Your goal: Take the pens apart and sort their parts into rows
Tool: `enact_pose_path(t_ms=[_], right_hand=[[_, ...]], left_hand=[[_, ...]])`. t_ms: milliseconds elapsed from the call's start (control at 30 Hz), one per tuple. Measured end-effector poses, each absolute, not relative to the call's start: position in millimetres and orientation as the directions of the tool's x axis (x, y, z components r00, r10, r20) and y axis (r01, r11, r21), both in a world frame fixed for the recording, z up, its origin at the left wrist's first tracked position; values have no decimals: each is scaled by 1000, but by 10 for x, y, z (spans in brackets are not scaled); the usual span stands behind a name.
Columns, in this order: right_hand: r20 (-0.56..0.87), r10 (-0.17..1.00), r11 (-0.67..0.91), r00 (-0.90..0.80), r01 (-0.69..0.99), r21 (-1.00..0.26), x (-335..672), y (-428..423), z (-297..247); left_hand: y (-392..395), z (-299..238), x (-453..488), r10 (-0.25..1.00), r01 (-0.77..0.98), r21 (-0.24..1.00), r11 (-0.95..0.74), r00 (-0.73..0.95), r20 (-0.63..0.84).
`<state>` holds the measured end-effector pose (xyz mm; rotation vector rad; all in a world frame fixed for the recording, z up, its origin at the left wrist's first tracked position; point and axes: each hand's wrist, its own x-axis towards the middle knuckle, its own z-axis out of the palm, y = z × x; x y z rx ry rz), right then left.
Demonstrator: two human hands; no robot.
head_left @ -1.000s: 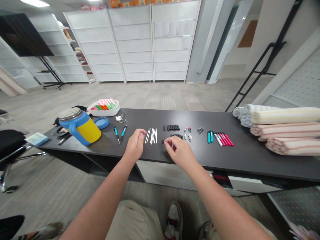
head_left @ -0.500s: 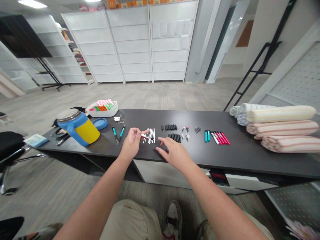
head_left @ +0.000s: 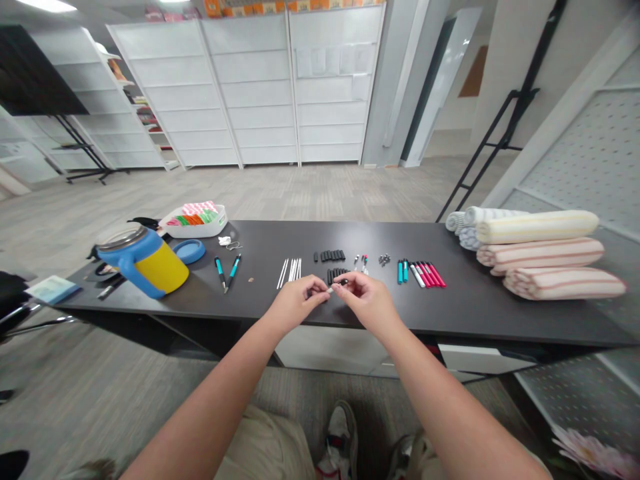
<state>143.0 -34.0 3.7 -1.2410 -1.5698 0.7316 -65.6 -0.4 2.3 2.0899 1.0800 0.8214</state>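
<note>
Both my hands meet over the front of the dark table [head_left: 500,313]. My left hand [head_left: 295,305] pinches a thin white pen refill whose tip shows between the hands. My right hand [head_left: 367,300] pinches a small black pen part [head_left: 343,283] against that tip. Behind them lie a row of white refills [head_left: 290,270], two rows of small black parts [head_left: 329,256], tiny springs and tips [head_left: 361,260], and teal, white and pink pen barrels [head_left: 421,273]. Two assembled teal pens [head_left: 226,270] lie to the left.
A blue and yellow jug [head_left: 143,263] with its blue lid [head_left: 189,251] stands at the table's left, beside a white tray of coloured items [head_left: 196,221]. Rolled striped towels [head_left: 545,257] are stacked at the right. White shelving lines the far wall.
My left hand picked up a white refill and moved right. My right hand picked up a small black part and came in to meet it. The view shifted slightly right.
</note>
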Motion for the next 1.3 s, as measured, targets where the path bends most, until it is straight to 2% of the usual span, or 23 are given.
enact_pose_path(t_ms=[100,200,400,633,700,767,867,933,1067,1300], right_hand=[[350,933,345,-81,468,-813,1498,-364,34],[399,909,397,-121,548,-736,1503,-374,33],[458,883,428,-101,573,-699,1473,-357,125],[561,824,430,76,561,-707,1584,-395,359],[543,837,407,73,580,-706,1644,-395,401],[493,870,398,-24,625,-672,1692,-388,412],[360,910,395,-204,690,-607,1699,-384,368],[249,933,358,-259,728,-584,1655,-394,314],[137,959,283,-249,803,-524,1520,-418,230],[155,964,264,-218,864,-428,1417,-409,227]], left_hand=[[9,-2,-585,765,481,631,-609,567,305],[31,-38,-536,717,479,562,-674,606,344],[26,-13,-537,743,507,573,-644,593,311],[12,25,-543,767,494,627,-602,577,282],[10,21,-545,772,492,636,-595,571,280],[7,16,-551,774,490,639,-593,566,284],[4,8,-562,772,490,633,-599,563,294],[4,2,-569,771,499,622,-604,563,298],[4,5,-577,760,502,601,-623,572,310],[1,28,-575,740,485,590,-645,589,325]])
